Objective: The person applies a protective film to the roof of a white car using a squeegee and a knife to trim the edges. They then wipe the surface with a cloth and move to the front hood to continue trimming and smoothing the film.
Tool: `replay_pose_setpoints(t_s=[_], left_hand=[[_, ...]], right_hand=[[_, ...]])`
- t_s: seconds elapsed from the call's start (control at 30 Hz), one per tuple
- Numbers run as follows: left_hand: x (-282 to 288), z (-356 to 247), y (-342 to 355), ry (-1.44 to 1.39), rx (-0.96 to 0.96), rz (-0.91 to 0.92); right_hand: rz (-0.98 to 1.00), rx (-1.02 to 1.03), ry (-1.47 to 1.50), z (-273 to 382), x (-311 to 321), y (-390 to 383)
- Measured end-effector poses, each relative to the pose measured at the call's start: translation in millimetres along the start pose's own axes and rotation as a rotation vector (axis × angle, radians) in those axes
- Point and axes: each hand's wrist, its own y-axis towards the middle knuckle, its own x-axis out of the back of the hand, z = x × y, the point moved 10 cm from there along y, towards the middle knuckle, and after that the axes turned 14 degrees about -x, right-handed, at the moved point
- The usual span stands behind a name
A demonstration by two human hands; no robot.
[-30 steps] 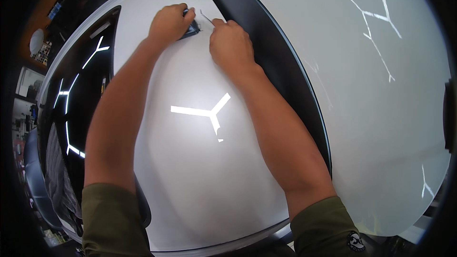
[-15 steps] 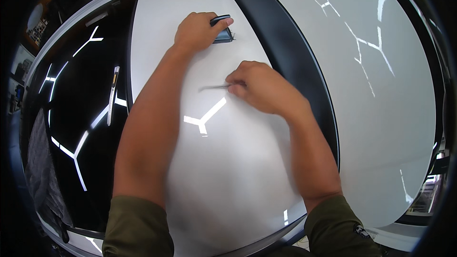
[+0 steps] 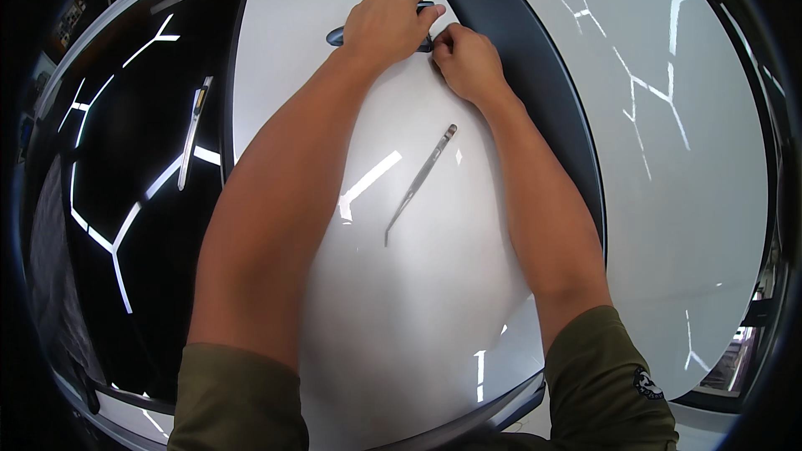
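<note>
My left hand (image 3: 388, 21) grips a dark, glossy, elongated part (image 3: 337, 36) on the white curved panel (image 3: 284, 75); the fingers hide most of it. Right of it, my right hand (image 3: 468, 63) has its fingertips curled together at the part's right end; what they pinch, if anything, is hidden. A thin metal tool with a bent tip, like tweezers (image 3: 419, 184), lies loose on the white panel between my forearms.
A black glossy glass panel (image 3: 150, 225) at left carries a utility knife (image 3: 195, 134) and, at its edge, a grey cloth (image 3: 63, 284). A matte black strip (image 3: 543, 100) separates the white panel from a larger pale glossy panel (image 3: 685, 200) at right.
The thin metal tool has left my right hand and lies on the panel. My right hand has moved up beside my left at the dark part, whose left end now shows.
</note>
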Motion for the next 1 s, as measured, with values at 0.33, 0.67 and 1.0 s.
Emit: replay_pose_setpoints(t_s=[0.33, 0.67, 1.0], left_hand=[[1, 2, 5, -0.030, 0.053, -0.007], [0, 3, 5, -0.034, 0.059, -0.025], [4, 2, 6, -0.113, 0.045, -0.012]], right_hand=[[-0.001, 0.011, 0.059, 2, 4, -23], [0.003, -0.173, -0.157, 13, 0, -18], [0.262, -0.222, -0.181, 5, -16, -4]])
